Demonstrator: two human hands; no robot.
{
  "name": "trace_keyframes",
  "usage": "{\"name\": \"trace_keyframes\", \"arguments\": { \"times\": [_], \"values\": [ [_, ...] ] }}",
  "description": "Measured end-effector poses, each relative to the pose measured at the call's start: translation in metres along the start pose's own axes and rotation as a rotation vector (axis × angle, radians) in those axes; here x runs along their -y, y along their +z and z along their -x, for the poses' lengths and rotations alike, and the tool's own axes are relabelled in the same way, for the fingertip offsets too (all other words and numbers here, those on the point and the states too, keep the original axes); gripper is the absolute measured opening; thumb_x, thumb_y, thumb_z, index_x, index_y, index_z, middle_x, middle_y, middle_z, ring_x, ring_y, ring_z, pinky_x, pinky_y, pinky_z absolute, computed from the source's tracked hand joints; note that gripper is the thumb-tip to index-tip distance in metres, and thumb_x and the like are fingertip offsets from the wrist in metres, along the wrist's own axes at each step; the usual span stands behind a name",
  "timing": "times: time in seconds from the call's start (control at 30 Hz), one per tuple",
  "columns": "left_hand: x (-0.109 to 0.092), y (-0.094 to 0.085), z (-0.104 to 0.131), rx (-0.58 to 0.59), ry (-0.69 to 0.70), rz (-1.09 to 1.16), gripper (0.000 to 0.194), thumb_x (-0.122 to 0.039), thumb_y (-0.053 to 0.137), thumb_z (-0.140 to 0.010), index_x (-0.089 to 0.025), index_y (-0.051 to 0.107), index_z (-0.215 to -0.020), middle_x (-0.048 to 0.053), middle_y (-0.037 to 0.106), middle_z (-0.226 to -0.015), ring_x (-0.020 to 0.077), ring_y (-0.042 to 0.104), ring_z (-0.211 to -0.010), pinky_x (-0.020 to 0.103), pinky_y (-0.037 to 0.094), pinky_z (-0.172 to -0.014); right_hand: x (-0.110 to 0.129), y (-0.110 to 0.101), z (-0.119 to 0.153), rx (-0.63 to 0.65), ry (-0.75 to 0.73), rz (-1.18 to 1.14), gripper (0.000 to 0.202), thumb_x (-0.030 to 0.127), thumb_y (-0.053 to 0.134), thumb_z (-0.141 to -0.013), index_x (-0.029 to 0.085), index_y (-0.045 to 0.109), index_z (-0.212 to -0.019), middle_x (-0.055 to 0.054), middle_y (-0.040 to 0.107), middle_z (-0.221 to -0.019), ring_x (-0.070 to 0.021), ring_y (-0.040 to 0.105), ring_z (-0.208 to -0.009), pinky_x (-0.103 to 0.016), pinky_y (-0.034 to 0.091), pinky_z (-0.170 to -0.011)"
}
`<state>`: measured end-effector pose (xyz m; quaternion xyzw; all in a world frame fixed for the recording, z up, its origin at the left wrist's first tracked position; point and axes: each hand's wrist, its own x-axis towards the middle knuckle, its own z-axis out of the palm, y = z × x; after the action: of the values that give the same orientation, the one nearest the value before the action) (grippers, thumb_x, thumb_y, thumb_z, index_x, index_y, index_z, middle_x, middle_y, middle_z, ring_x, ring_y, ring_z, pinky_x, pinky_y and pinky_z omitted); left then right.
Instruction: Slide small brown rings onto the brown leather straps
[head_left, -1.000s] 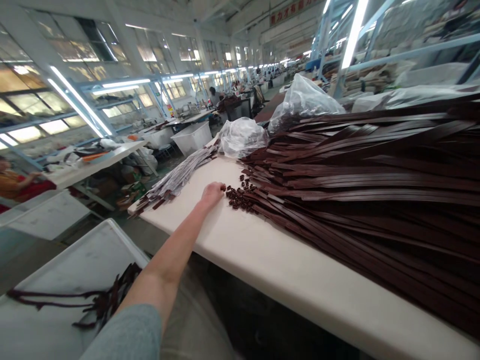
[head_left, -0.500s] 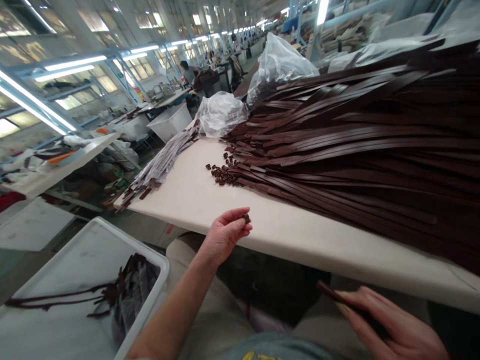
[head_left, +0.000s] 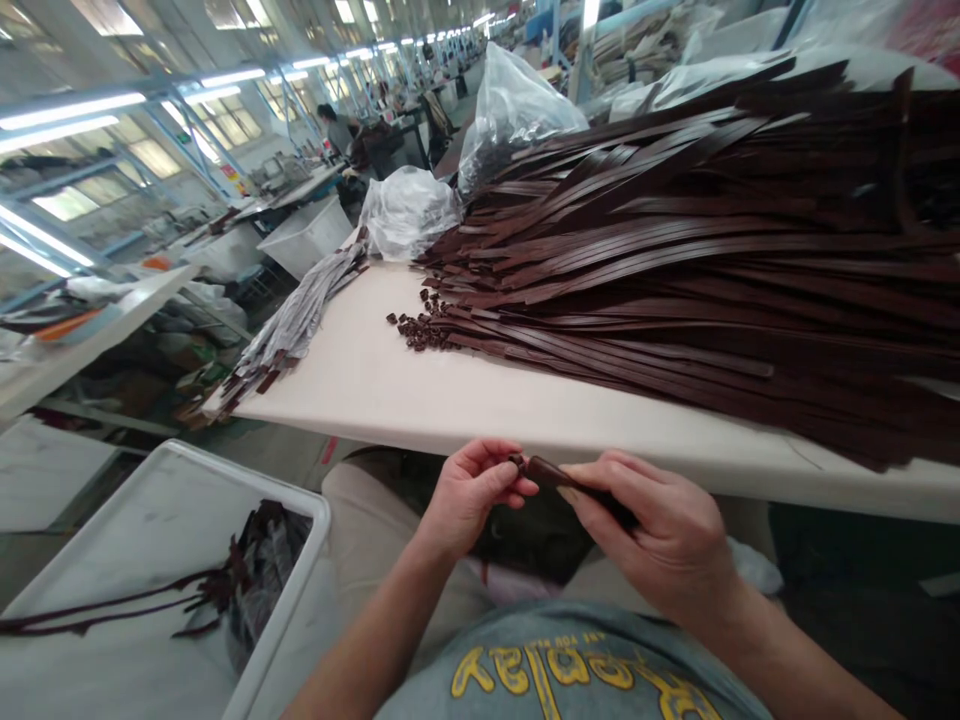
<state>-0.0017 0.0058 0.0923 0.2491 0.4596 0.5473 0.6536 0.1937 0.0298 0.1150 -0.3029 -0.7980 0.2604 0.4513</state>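
Both hands pinched — left hand [head_left: 469,495] on loop [head_left: 516,463], right hand [head_left: 660,535] on strap [head_left: 559,474] — below table [head_left: 420,400].

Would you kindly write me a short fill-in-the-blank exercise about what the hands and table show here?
1. The right hand holds a dark brown ____.
2. The left hand pinches a small loop at the strap's ____.
3. The pile of straps lies on the ____.

Missing words: strap; end; table

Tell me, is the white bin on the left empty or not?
Not empty. The bin holds a small bundle of dark straps near its right wall; much of its white floor shows bare.
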Motion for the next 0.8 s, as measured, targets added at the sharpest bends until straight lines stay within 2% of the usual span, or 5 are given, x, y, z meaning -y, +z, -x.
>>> {"name": "trace_keyframes", "arguments": {
  "times": [0.13,0.23,0.43,0.63,0.8],
  "values": [
    [0.003,0.002,0.004,0.033,0.03,-0.039,0.036,-0.033,0.087,-0.065,-0.015,0.072,-0.091,0.002,0.074,-0.073,0.0099,0.067,-0.057,0.014,0.051,-0.05,-0.007,0.005,0.004,0.048,-0.032,0.064,0.012,0.017,0.055,-0.099,0.018,0.067,-0.102,0.0,0.062,-0.079,-0.0141,0.059,-0.069,-0.027,0.044,-0.063],
    [0.003,0.003,0.004,0.04,0.042,-0.017,0.036,-0.034,0.089,-0.061,-0.015,0.074,-0.088,0.002,0.073,-0.07,0.0081,0.064,-0.053,0.015,0.049,-0.05,-0.011,0.006,0.007,0.07,-0.055,0.12,0.013,0.018,0.054,-0.1,0.017,0.067,-0.101,-0.001,0.06,-0.078,-0.0148,0.057,-0.066,-0.028,0.042,-0.06],
    [0.008,0.005,-0.001,0.01,0.1,0.017,0.042,-0.038,0.094,-0.048,-0.017,0.076,-0.079,-0.004,0.062,-0.056,0.0025,0.049,-0.044,0.014,0.038,-0.045,-0.011,0.007,0.01,0.09,-0.096,0.208,0.016,0.018,0.051,-0.101,0.015,0.067,-0.1,-0.002,0.059,-0.076,-0.0155,0.055,-0.062,-0.03,0.038,-0.057],
    [0.013,0.0,-0.003,0.006,0.188,-0.17,0.036,-0.038,0.092,-0.054,-0.017,0.076,-0.079,-0.004,0.06,-0.056,0.0028,0.045,-0.046,0.015,0.035,-0.046,-0.015,0.011,0.016,0.135,0.013,0.035,0.017,0.021,0.051,-0.101,0.017,0.067,-0.1,0.0,0.056,-0.075,-0.0144,0.053,-0.063,-0.028,0.038,-0.058],
    [0.017,0.008,0.002,0.091,0.149,-0.225,0.038,-0.036,0.095,-0.048,-0.016,0.075,-0.073,-0.002,0.064,-0.063,0.0071,0.052,-0.055,0.019,0.043,-0.052,-0.014,0.015,0.019,0.107,0.123,-0.151,0.017,0.022,0.054,-0.098,0.019,0.066,-0.086,0.003,0.052,-0.068,-0.0124,0.052,-0.061,-0.026,0.037,-0.057]
  ]
}}
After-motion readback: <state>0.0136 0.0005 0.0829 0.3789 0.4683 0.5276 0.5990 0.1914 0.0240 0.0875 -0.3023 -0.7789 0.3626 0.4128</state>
